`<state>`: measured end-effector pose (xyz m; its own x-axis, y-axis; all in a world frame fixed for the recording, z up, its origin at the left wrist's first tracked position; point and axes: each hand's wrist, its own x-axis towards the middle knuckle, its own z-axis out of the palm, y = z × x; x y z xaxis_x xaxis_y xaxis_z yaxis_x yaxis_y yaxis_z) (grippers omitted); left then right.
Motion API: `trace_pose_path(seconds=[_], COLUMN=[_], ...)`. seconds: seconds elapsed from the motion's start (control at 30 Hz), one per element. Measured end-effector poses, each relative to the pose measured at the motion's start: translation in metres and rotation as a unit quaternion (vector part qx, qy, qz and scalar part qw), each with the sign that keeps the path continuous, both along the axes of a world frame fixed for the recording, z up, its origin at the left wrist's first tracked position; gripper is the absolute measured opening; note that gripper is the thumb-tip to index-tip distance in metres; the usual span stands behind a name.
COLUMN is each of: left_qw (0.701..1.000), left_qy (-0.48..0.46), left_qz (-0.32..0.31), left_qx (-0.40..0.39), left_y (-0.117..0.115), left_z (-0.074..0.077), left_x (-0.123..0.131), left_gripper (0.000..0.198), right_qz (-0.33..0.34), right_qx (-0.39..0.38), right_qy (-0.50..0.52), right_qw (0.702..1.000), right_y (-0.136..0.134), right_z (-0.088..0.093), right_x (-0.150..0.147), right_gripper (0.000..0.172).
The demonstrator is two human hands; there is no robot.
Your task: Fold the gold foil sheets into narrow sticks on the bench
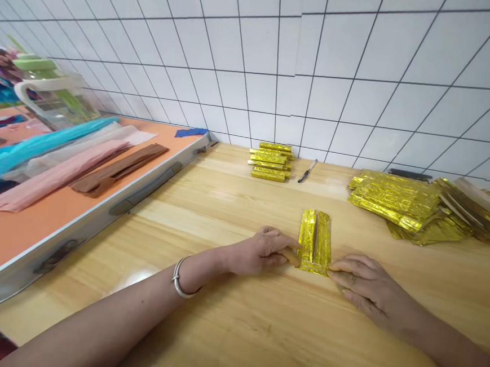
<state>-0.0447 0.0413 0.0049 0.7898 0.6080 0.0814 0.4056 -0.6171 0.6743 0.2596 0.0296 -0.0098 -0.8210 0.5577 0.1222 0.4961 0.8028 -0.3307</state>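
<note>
On the wooden table (226,318) lies a sheet of gold foil paper (323,239), its two long sides folded inward to a narrow slit down the middle. A thin strip along its near end is turned up. My left hand (265,250), with a silver bangle on the wrist, pinches the near left corner between thumb and fingers. At the near right corner, my right hand (362,286) has its fingertips closed on the fold, the thumb tucked partly beneath them.
Small gold foil rolls (270,162) are stacked near the tiled wall, with a pen (307,171) beside them. A pile of gold foil sheets (396,198) lies at the right. Leftward, a raised orange surface (152,173) holds coloured crepe paper (63,175) and a clear jug (65,101).
</note>
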Motion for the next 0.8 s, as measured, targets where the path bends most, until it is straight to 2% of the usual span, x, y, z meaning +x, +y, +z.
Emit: trace_pose_path(seconds=[0.1, 0.23, 0.43, 0.57, 0.7, 0.8], left_qw=[1.0, 0.993, 0.971, 0.961, 0.96, 0.96], left_qy=[0.013, 0.059, 0.129, 0.149, 0.147, 0.152], left_qz=[-0.001, -0.01, 0.007, 0.022, 0.027, 0.026], left_qx=[0.027, 0.103, 0.201, 0.23, 0.235, 0.236], left_y=[-0.001, -0.007, -0.03, -0.037, -0.038, -0.039], left_z=[-0.002, -0.004, 0.004, 0.006, 0.004, 0.004], left_x=[-0.001, 0.003, 0.017, 0.023, 0.024, 0.024], left_gripper=[0.033, 0.033, 0.035, 0.031, 0.029, 0.029], right_qz=[0.025, 0.032, 0.026, 0.027, 0.011, -0.019], right_qx=[-0.015, -0.019, 0.012, -0.007, -0.061, -0.083], right_qy=[0.011, 0.006, -0.006, 0.006, 0.079, 0.091], right_qw=[1.0, 0.999, 1.0, 1.0, 0.995, 0.992], right_y=[0.006, 0.009, 0.004, 0.004, 0.006, 0.003], right_z=[-0.002, -0.001, 0.006, 0.003, 0.001, 0.003], right_x=[0.005, 0.006, 0.001, 0.003, 0.008, 0.007], right_gripper=[0.039, 0.039, 0.037, 0.034, 0.026, 0.03])
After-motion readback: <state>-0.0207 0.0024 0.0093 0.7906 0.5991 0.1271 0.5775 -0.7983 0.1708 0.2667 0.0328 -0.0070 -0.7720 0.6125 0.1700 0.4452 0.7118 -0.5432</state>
